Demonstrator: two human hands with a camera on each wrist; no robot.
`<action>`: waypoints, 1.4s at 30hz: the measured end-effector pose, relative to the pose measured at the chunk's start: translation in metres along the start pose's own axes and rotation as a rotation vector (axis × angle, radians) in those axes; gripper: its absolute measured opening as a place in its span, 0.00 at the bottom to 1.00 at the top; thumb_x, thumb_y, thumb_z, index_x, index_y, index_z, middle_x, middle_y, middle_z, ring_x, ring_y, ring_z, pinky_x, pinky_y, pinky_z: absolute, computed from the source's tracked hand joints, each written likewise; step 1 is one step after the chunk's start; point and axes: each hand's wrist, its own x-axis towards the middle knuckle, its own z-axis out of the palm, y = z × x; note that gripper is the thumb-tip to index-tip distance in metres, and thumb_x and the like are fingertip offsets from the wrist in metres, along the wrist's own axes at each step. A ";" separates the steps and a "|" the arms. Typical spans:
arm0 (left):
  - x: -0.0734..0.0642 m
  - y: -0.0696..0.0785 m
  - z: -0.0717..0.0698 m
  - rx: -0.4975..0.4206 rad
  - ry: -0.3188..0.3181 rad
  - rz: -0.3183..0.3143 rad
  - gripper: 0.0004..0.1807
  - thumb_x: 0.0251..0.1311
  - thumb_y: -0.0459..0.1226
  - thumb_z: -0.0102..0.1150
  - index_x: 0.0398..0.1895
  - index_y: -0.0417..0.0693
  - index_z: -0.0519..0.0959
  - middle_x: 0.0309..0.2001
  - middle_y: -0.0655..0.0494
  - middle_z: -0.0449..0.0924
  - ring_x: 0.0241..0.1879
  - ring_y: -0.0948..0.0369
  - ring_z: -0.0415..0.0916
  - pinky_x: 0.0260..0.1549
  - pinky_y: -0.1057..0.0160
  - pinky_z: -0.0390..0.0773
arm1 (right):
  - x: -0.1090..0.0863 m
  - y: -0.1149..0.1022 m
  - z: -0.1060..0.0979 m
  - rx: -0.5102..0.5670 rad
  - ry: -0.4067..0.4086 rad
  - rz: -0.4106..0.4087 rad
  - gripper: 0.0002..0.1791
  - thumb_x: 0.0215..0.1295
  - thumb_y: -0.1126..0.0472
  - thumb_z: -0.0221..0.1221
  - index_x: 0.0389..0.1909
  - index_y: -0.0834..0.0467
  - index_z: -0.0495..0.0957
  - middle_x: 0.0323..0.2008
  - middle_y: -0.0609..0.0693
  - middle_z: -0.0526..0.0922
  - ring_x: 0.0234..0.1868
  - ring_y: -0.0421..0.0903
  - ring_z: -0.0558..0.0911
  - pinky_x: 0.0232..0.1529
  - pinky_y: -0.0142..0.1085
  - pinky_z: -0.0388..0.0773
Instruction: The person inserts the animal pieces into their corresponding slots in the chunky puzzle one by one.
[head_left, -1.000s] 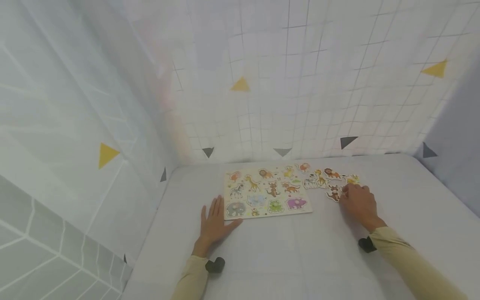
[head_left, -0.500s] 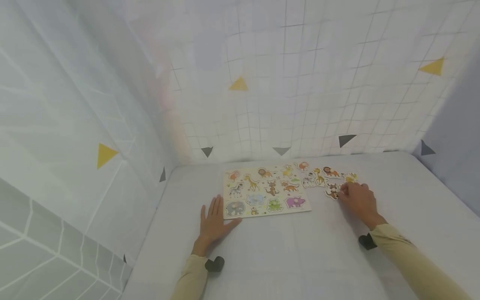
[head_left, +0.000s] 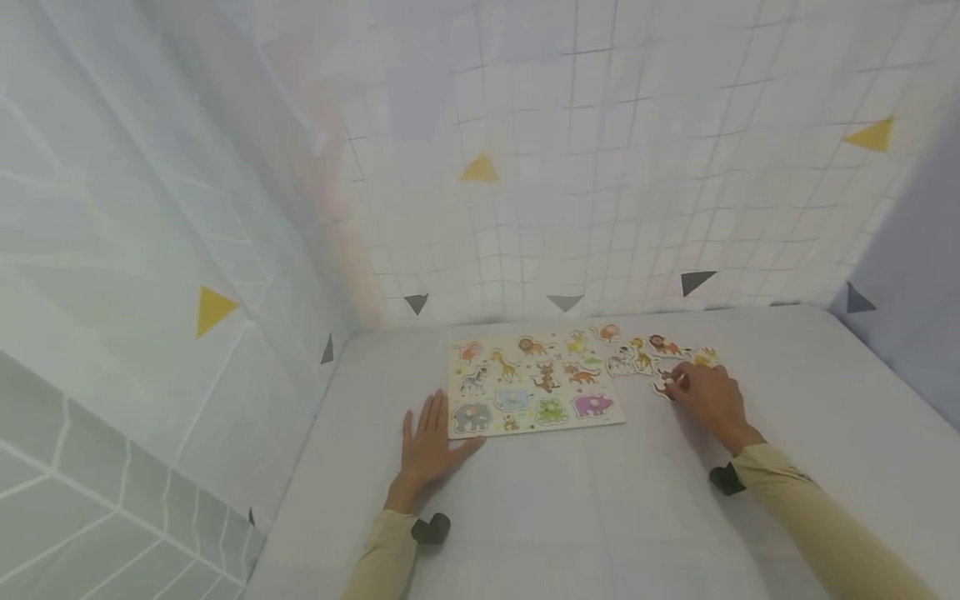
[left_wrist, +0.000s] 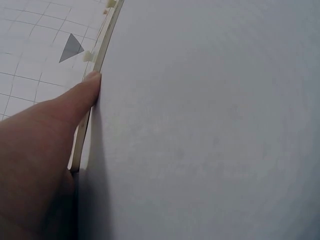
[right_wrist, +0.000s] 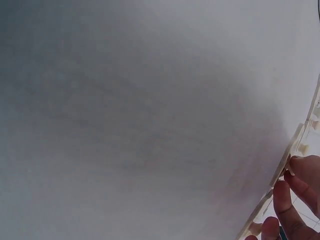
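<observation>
A wooden puzzle board (head_left: 581, 423) printed with animals lies on the table in the head view. My left hand (head_left: 427, 450) rests flat at its lower left corner, fingers along the left side. The left thumb (left_wrist: 82, 97) touches the board's front edge in the left wrist view. Right of the board, my right hand (head_left: 708, 402) pinches the kangaroo puzzle piece (head_left: 662, 387) between thumb and fingers, partly covering it. In the right wrist view the piece appears edge-on, a thin wooden edge (right_wrist: 287, 155) beside the fingertips.
Loose puzzle pieces lie around the right hand: a lion (head_left: 664, 345), a giraffe (head_left: 641, 354), a zebra (head_left: 619, 363), a monkey (head_left: 607, 333) and a yellow animal (head_left: 705, 357). A pale cloth (head_left: 585, 508) covers the table. A patterned curtain (head_left: 525, 250) hangs behind.
My right hand has shifted slightly left, over the kangaroo piece, and its fingers now cover more of it. The left hand and the board stay in place.
</observation>
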 end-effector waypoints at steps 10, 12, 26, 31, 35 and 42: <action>-0.001 0.001 -0.001 -0.014 0.014 0.017 0.60 0.61 0.66 0.58 0.82 0.38 0.47 0.85 0.44 0.44 0.85 0.45 0.41 0.82 0.36 0.33 | 0.000 -0.008 -0.006 0.008 -0.007 -0.009 0.16 0.67 0.55 0.64 0.44 0.65 0.83 0.40 0.66 0.88 0.42 0.65 0.81 0.34 0.51 0.75; 0.000 0.000 0.000 -0.005 0.009 0.010 0.60 0.62 0.67 0.57 0.83 0.39 0.46 0.85 0.46 0.43 0.85 0.47 0.40 0.83 0.37 0.32 | 0.000 -0.010 -0.006 0.010 0.006 -0.023 0.16 0.66 0.55 0.65 0.43 0.65 0.84 0.41 0.66 0.88 0.43 0.67 0.82 0.36 0.54 0.77; 0.004 -0.006 0.007 0.010 0.008 -0.010 0.61 0.61 0.71 0.54 0.84 0.44 0.44 0.86 0.51 0.40 0.86 0.51 0.36 0.83 0.39 0.30 | 0.009 -0.036 0.004 0.029 0.089 -0.096 0.13 0.65 0.55 0.64 0.38 0.63 0.84 0.51 0.68 0.83 0.51 0.70 0.80 0.45 0.62 0.80; 0.006 -0.008 0.009 0.022 0.001 -0.010 0.62 0.61 0.72 0.53 0.84 0.44 0.43 0.86 0.51 0.39 0.86 0.51 0.36 0.83 0.39 0.30 | 0.013 -0.055 0.009 0.067 0.080 -0.139 0.10 0.66 0.54 0.64 0.36 0.59 0.82 0.52 0.67 0.83 0.47 0.64 0.82 0.34 0.54 0.82; 0.008 -0.009 0.010 0.033 -0.009 -0.014 0.62 0.60 0.73 0.53 0.84 0.45 0.42 0.86 0.51 0.39 0.86 0.51 0.36 0.83 0.39 0.31 | 0.015 -0.071 0.015 0.094 0.073 -0.176 0.08 0.68 0.55 0.62 0.35 0.57 0.81 0.57 0.66 0.83 0.56 0.66 0.82 0.46 0.60 0.84; 0.007 -0.009 0.011 0.048 0.002 -0.016 0.62 0.60 0.73 0.52 0.84 0.45 0.42 0.86 0.52 0.39 0.86 0.51 0.37 0.83 0.40 0.32 | 0.021 -0.093 0.028 0.143 0.025 -0.178 0.08 0.69 0.53 0.63 0.35 0.54 0.81 0.52 0.59 0.88 0.55 0.62 0.82 0.43 0.56 0.84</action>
